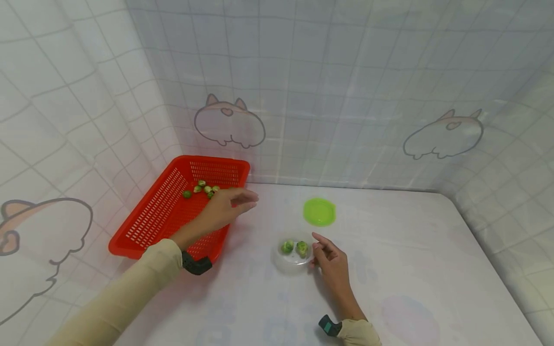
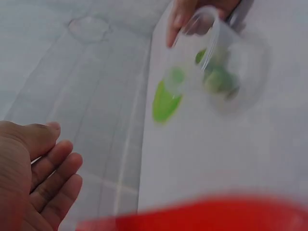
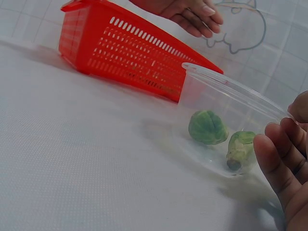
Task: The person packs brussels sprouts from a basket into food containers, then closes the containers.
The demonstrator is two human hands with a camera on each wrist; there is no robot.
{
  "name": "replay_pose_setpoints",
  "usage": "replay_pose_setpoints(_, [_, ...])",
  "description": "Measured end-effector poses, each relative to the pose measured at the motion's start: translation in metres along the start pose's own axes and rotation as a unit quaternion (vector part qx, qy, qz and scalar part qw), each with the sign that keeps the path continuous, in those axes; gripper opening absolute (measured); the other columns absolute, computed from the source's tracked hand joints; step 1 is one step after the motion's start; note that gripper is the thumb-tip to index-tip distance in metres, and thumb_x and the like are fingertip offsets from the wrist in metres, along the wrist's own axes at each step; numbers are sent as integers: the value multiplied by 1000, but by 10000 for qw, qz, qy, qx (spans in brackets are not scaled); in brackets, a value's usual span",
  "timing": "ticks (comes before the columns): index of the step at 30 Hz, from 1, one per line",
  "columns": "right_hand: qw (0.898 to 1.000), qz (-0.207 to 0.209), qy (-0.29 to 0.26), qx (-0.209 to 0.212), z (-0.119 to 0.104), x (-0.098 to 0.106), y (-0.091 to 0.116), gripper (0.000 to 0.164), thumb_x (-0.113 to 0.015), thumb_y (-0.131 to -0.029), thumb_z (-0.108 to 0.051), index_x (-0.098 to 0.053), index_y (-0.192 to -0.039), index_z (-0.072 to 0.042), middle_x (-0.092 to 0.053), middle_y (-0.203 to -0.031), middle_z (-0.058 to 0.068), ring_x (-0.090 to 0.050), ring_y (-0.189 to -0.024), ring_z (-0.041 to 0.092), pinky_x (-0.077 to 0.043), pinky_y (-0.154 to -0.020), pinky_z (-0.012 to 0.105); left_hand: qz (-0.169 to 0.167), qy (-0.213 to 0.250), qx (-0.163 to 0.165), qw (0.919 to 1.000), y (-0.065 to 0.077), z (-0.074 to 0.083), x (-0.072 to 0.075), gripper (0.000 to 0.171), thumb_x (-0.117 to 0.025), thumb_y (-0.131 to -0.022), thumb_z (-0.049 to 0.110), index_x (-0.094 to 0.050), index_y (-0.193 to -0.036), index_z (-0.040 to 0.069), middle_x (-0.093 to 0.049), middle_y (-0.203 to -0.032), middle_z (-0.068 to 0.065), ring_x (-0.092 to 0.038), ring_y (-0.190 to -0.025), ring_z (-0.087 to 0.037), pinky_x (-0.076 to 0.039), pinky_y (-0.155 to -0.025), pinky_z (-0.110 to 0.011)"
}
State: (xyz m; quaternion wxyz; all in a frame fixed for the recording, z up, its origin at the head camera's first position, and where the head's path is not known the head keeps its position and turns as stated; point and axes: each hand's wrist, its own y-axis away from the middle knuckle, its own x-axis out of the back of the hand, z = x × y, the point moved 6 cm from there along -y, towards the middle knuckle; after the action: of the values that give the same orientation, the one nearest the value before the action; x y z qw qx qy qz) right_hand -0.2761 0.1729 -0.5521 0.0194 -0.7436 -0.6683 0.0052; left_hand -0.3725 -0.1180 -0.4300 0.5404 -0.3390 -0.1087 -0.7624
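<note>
So the clear tub [image 3: 231,106] is on or just above the white table [image 1: 411,240], can't tell which, with two Brussels sprouts [image 1: 302,248] inside. Right hand [image 1: 333,266] comes in from the tub's right, thumb at the rim, fingers bent outside the wall in a light pinch. Left hand [image 1: 222,207] is up and left of the tub, over the red basket [image 1: 170,221], fingers loosely bent, nothing held. That basket has more sprouts [image 1: 208,190]; a green lid [image 1: 319,212] lies behind the tub.
</note>
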Motion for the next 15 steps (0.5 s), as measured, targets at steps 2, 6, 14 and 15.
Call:
replay_pose_setpoints(2, [10000, 31, -26, -10, 8, 1, -3, 33, -59, -101, -6, -65, -133, -9, -65, -106, 28, -63, -67, 24, -56, -63, 29, 156, 50, -43, 9999, 0, -7, 10, 25, -73, -95, 28, -72, -120, 24, -72, -116, 7, -67, -106, -11, -57, -91, -33])
replay_pose_setpoints(6, [9999, 104, -46, 43, 18, 2, -6, 31, -61, -101, -9, -67, -131, -15, -66, -103, 23, -63, -66, 21, -56, -62, 27, 425, 28, -64, 9991, -2, -23, 30, 28, -72, -95, 31, -71, -122, 24, -71, -118, 7, -67, -107, -12, -57, -89, -30])
replay_pose_setpoints(14, [9996, 102, -175, 202, 18, 1, -6, 31, -61, -100, -9, -67, -131, -9, -64, -99, 23, -62, -65, 16, -57, -61, 26, 674, -107, 222, 9974, -3, -59, 49, 31, -73, -94, 31, -70, -123, 21, -73, -114, 5, -68, -106, -17, -58, -86, -36])
replay_pose_setpoints(15, [9996, 94, -190, 188, 18, 0, -6, 31, -61, -100, -9, -67, -131, -9, -63, -100, 24, -62, -66, 16, -57, -61, 26, 675, -146, 256, 9973, -3, -64, 50, 31, -73, -94, 31, -70, -123, 21, -73, -115, 4, -68, -107, -17, -58, -88, -39])
